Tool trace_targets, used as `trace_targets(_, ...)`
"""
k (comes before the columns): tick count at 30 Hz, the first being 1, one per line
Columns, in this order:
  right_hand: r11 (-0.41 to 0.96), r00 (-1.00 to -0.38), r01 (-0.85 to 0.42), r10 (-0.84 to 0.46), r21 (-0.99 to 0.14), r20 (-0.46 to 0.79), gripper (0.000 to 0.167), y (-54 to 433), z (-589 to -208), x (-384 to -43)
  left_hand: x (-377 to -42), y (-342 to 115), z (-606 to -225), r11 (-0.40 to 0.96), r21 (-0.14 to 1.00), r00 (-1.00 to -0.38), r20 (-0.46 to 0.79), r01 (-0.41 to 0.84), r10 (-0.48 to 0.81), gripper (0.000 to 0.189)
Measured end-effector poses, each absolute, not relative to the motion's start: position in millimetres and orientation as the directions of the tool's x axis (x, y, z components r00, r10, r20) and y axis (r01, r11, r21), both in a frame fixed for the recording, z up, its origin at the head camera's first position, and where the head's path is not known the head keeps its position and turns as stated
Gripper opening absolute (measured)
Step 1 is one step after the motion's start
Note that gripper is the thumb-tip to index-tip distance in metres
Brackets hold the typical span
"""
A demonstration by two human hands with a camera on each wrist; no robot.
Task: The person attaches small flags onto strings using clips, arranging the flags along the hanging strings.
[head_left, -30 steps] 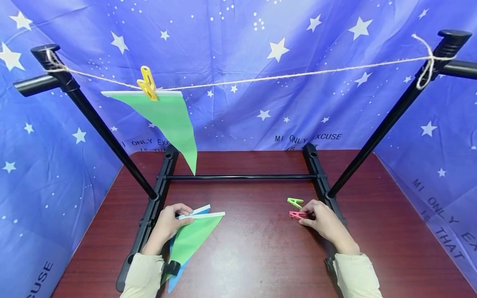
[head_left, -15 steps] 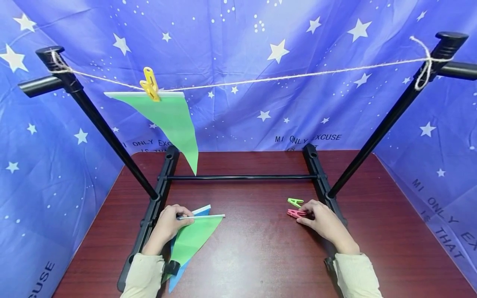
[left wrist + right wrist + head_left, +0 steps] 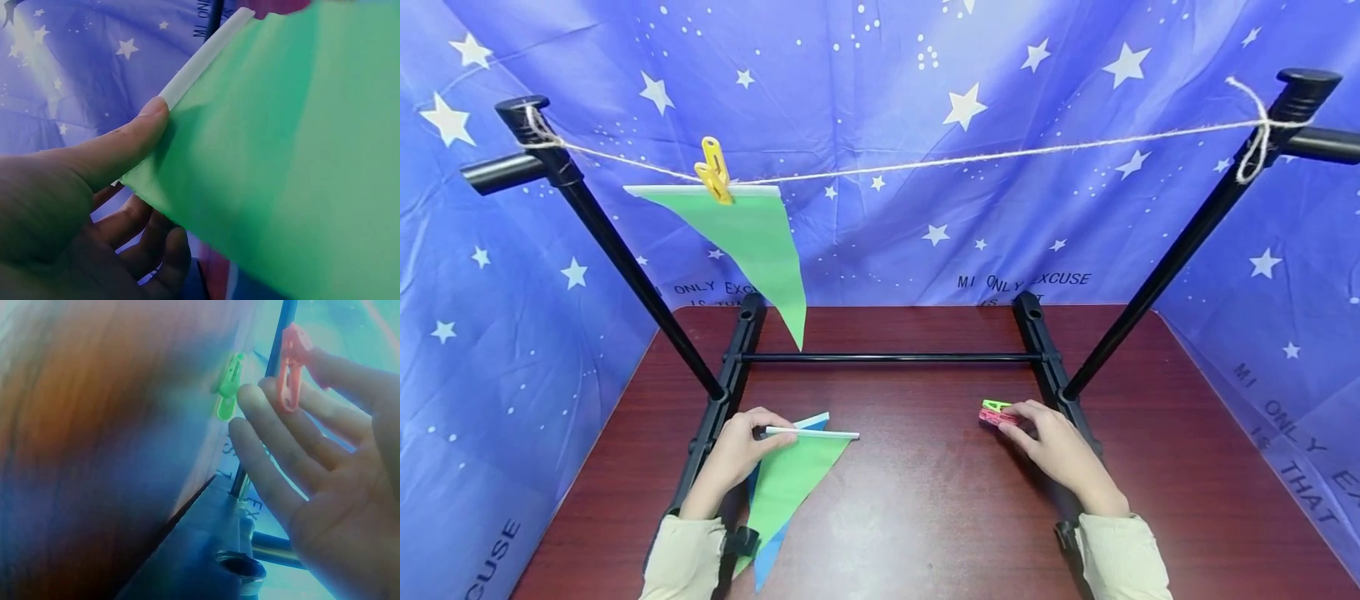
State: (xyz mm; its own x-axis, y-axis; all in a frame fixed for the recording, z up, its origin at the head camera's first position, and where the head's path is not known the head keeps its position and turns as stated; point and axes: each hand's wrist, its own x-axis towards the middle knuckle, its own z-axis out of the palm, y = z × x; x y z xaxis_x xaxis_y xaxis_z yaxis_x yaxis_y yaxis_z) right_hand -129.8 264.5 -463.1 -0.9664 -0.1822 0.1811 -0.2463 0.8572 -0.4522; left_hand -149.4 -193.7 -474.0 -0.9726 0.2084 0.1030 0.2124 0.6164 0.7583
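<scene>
My left hand (image 3: 741, 450) pinches a green triangular pennant (image 3: 801, 475) by its white top edge, thumb in front in the left wrist view. Beneath it on the table lies a blue pennant (image 3: 771, 554), mostly covered. My right hand (image 3: 1060, 446) holds a pink clothespin (image 3: 290, 378) between thumb and fingers, lifted off the table in the right wrist view. Just beyond the fingertips a lime-green clothespin (image 3: 230, 387) lies on the table. Another green pennant (image 3: 748, 242) hangs from the white string (image 3: 940, 158), clipped by a yellow clothespin (image 3: 714, 171).
The string is tied between two slanted black posts, left (image 3: 632, 279) and right (image 3: 1172, 267), of a frame on the dark red table (image 3: 910, 517). A thin black crossbar (image 3: 887, 357) joins the bases. A blue star-patterned cloth (image 3: 880, 83) surrounds the table.
The pink clothespin has risen slightly and now overlaps the lime-green one in the head view. The green pennant's white edge has been lifted and tilted. The head view has shifted slightly.
</scene>
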Motion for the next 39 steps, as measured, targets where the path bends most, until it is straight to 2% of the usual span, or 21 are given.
trace_targets(6, 0.840, -0.940, -0.304, -0.189, -0.449, 0.282, 0.020, 262, -462, -129, -144, -192, -464, 0.574, 0.786, -0.969, 0.127, 0.229, 0.212, 0.007)
trace_targets(10, 0.834, -0.936, -0.303, -0.169, -0.461, 0.309, 0.024, 260, -459, -128, -141, -190, -457, 0.535, 0.809, -0.965, 0.147, 0.243, 0.216, 0.007)
trace_targets(15, 0.771, -0.931, -0.314, -0.134, -0.554, 0.341, 0.035, 258, -453, -127, -138, -188, -447, 0.491, 0.841, -0.965, 0.131, 0.230, 0.227, 0.009)
trace_targets(19, 0.703, -0.923, -0.333, -0.106, -0.628, 0.370, 0.033, 256, -447, -126, -136, -186, -439, 0.462, 0.858, -0.963, 0.121, 0.225, 0.242, 0.009)
trace_targets(31, 0.638, -0.921, -0.335, -0.068, -0.693, 0.383, 0.026, 252, -432, -124, -134, -177, -418, 0.350, 0.904, -0.953, 0.158, 0.245, 0.260, 0.013)
trace_targets(39, 0.550, -0.898, -0.410, -0.105, -0.728, 0.426, 0.033, 246, -416, -123, -138, -168, -415, 0.300, 0.904, -0.934, 0.224, 0.306, 0.280, 0.009)
